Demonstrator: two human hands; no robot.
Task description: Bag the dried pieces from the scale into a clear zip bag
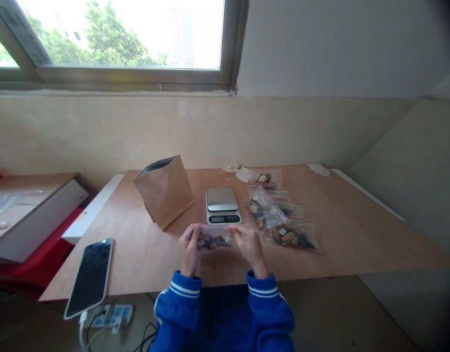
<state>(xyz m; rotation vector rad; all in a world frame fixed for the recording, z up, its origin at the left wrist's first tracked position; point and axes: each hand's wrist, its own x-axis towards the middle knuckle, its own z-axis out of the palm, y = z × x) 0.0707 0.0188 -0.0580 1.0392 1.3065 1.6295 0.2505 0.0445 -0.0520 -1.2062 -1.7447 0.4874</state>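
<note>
Both my hands grip a clear zip bag (214,241) of dark dried pieces, held just in front of the scale. My left hand (190,248) pinches its left upper corner. The right upper edge is pinched by my right hand (249,247). Behind the bag stands a white digital scale (222,200) with a bare metal plate and a lit display too small to read. To the right lie several clear zip bags (291,234) of dried brown and dark pieces, some overlapping. A brown kraft paper pouch (166,193) stands open-topped left of the scale.
A tablet (91,277) overhangs the table's front left edge with a cable plugged in. Below it is a power strip (111,315). White crumpled scraps (318,169) lie near the wall. The wooden table (342,234) meets the wall under a window.
</note>
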